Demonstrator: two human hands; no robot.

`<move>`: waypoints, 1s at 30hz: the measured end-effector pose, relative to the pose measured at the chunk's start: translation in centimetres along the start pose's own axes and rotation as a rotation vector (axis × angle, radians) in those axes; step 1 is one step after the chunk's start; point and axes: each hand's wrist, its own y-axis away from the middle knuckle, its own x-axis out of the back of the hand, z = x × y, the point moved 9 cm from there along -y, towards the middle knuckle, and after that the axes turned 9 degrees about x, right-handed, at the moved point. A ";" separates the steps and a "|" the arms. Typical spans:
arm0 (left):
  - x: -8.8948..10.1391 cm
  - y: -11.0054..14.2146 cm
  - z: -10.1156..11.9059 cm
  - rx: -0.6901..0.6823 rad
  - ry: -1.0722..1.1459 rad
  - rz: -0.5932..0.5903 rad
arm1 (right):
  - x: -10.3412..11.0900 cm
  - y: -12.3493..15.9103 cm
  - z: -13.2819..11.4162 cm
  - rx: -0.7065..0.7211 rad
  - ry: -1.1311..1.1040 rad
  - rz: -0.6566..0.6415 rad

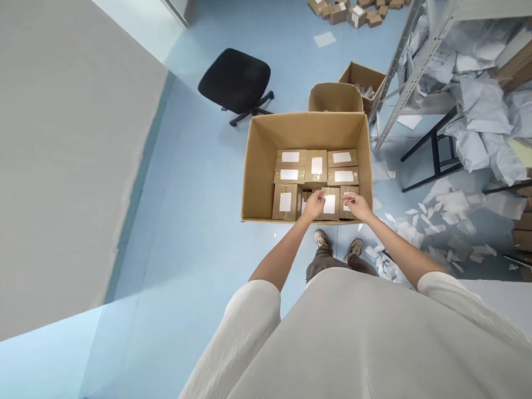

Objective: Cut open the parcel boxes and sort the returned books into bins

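A large open cardboard box stands in front of my feet. Inside it are several small brown cartons with white labels, packed in rows. Over the near row, my left hand has its fingers loosely curved and slightly apart, beside a labelled carton. My right hand hovers over the near-right carton, thumb and fingers apart and nothing visible between them. Whether the fingertips touch the cartons I cannot tell. At the near left sits another labelled carton.
A black swivel chair stands beyond the box. Behind it are two open cartons, and small parcels lie farther off. On the right, a metal rack holds grey bags. Paper scraps litter the floor.
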 end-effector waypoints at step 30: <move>-14.0 -13.9 -20.6 0.372 -0.329 -0.458 | -11.3 -9.5 25.2 -0.491 0.381 -0.317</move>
